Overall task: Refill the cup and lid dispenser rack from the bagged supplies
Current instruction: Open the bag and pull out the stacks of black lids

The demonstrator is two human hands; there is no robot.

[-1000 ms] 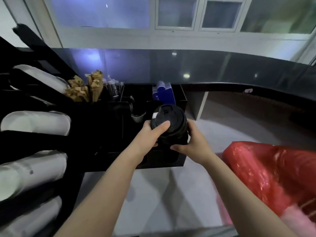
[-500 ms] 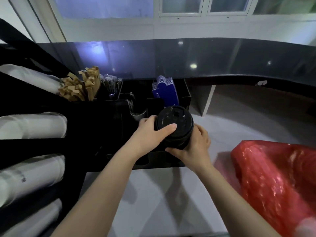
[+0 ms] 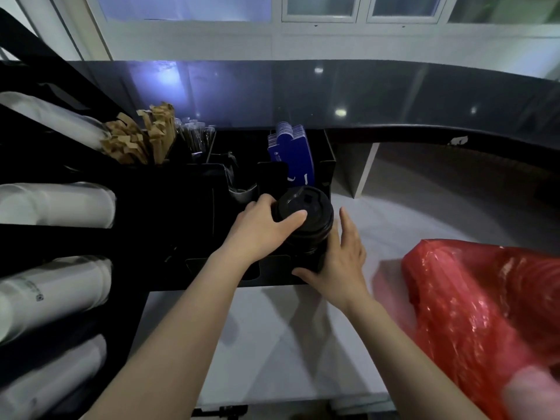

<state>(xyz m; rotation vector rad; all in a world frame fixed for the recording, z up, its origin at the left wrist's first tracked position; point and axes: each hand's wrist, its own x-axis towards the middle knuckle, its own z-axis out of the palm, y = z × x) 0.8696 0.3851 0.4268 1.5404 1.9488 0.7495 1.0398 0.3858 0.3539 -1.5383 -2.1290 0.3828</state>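
Both hands meet the lid stack point(image 3: 303, 219): my left hand point(image 3: 260, 228) grips it; right hand point(image 3: 339, 259) rests open alongside.

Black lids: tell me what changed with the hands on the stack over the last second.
The right hand has loosened its grip: its fingers are now straight beside the stack of black lids, thumb low against it. The left hand still grips the top. The stack stays at the black rack; the red bag is unmoved.

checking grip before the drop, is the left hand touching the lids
Touching: the head view shows the left hand with its thumb lying across the top of the lids.
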